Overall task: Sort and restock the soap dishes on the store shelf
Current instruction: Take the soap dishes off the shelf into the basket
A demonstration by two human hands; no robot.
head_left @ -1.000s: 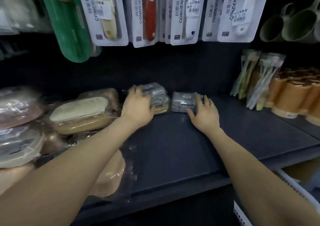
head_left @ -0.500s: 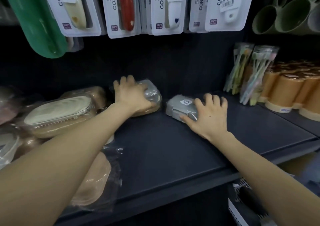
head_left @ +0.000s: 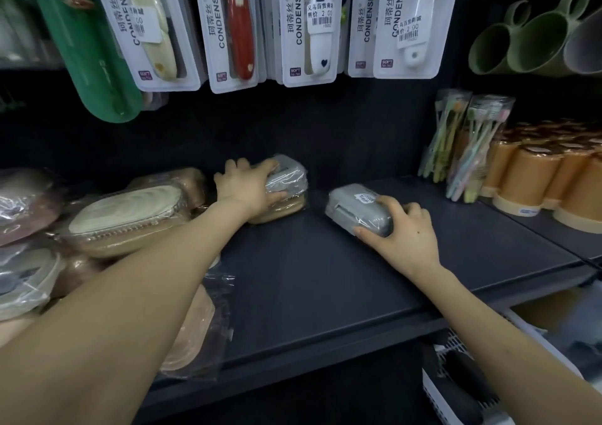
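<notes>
The left hand (head_left: 246,190) reaches to the back of the dark shelf (head_left: 309,278) and grips a grey soap dish (head_left: 290,177) that is wrapped in clear plastic. Its fingers (head_left: 267,166) are curled over the top of the dish, and the thumb presses on the front side. This dish sits on top of a tan soap dish (head_left: 286,208), close to the back wall.

The right hand (head_left: 405,232) holds a second grey soap dish (head_left: 351,206). It lies on the shelf to the right, apart from the stack and turned at an angle. Here the fingers are bent round the right end and the thumb touches the near edge. A white sticker is on its lid.

On the left side of the shelf there is a pile of wrapped soap dishes (head_left: 127,216). Toothbrush packs (head_left: 306,27) hang above. Orange cups (head_left: 537,180) stand at the right, with bundles of toothbrushes (head_left: 472,144) just beside them.
</notes>
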